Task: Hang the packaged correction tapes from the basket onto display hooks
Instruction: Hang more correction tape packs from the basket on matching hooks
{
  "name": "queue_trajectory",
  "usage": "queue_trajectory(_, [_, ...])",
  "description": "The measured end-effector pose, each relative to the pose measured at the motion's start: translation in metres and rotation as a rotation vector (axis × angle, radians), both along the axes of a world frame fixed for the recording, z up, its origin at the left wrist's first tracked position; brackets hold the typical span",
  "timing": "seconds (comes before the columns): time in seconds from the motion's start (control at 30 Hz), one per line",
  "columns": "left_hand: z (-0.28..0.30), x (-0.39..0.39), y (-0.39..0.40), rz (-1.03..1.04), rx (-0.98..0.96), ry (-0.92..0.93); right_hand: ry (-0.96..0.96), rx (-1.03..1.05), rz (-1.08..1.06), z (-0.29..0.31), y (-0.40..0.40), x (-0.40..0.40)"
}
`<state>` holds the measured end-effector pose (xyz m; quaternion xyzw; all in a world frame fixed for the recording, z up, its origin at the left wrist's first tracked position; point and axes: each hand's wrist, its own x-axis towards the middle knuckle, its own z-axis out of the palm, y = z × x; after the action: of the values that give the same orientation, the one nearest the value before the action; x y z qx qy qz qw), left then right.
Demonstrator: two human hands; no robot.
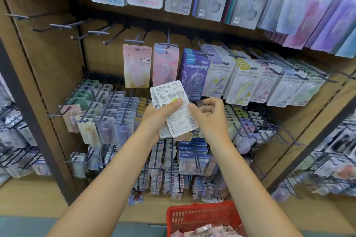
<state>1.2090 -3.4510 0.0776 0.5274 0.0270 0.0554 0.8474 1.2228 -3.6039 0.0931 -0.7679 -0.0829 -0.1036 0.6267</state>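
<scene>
We are gripping a small stack of packs (174,107) in our left hand (160,113), thumb on top, while our right hand (210,113) is pinching the front pack's edge. We should be peeling one off and lining its hole with the hook (134,41) above. The basket (192,215) below is cropped, and the packs' hang holes are hard to make out.
</scene>
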Motion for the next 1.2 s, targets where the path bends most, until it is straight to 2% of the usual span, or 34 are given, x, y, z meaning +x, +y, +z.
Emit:
queue_trajectory(0.1, [0.002,-0.002,-0.006,-0.029,-0.001,-0.026,0.012,-0.096,0.148,0.002,-0.006,-0.007])
queue_trajectory(0.2, [0.004,-0.006,-0.008,-0.080,0.067,-0.066,0.091,-0.033,0.248,0.002,-0.009,-0.011])
queue_trajectory(0.37, [-0.004,-0.013,0.002,-0.139,0.146,-0.112,0.061,0.020,0.110,0.001,-0.012,-0.005])
queue_trajectory(0.5, [-0.011,-0.016,0.006,-0.002,0.109,-0.053,-0.002,0.096,0.013,0.000,-0.011,-0.001])
queue_trajectory(0.73, [-0.009,-0.020,0.006,0.106,0.061,-0.025,-0.222,-0.022,0.041,-0.003,-0.005,-0.009])
queue_trajectory(0.93, [0.001,-0.028,-0.003,0.032,0.124,-0.090,-0.147,-0.097,0.237,-0.008,0.003,-0.017])
queue_trajectory(1.03, [0.002,-0.030,-0.005,0.001,0.156,-0.076,-0.074,-0.058,0.277,-0.004,0.000,-0.017])
queue_trajectory(1.2, [-0.002,-0.027,-0.006,0.011,0.150,-0.095,-0.058,-0.132,0.281,-0.001,-0.011,-0.014])
